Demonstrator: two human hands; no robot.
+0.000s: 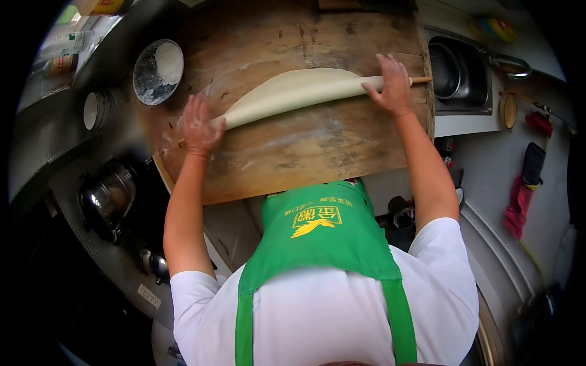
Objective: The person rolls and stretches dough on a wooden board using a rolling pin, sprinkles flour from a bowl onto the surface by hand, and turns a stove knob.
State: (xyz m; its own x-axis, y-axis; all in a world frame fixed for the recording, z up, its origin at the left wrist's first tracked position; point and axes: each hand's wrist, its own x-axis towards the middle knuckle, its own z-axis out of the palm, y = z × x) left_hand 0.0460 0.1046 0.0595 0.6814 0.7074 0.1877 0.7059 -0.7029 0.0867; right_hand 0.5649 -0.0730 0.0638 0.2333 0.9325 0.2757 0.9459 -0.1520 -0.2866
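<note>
Both sets of fingers: stretched out long and unclenched; nothing is seen to be pinched.
Left hand (201, 125): set at the left end of the roll, fingers close together, thumb held apart toward the dough (305, 81).
Right hand (394, 85): laid on the roll near its right end, fingers slightly fanned, thumb spread inward. Pressure is best given by the palms, equally on both sides, so that neither end is thinned first.
Pin (422, 80): bare tip seen beyond the right hand; the middle is hidden in wrapped dough. It should be turned evenly, lest the wrap be skewed.
Dough: lying across the board between the hands, partly wound, with a curved flap spread flat on the far side. Creases are best smoothed out before more is wound.
Board (317, 161): streaked with white dust; more could be sprinkled if any sticking is felt.
Flour (169, 63): held in the bowl (142, 76), beyond the left hand and within easy reach.
Arms: extended well forward; body weight can be leaned in gently.
</note>
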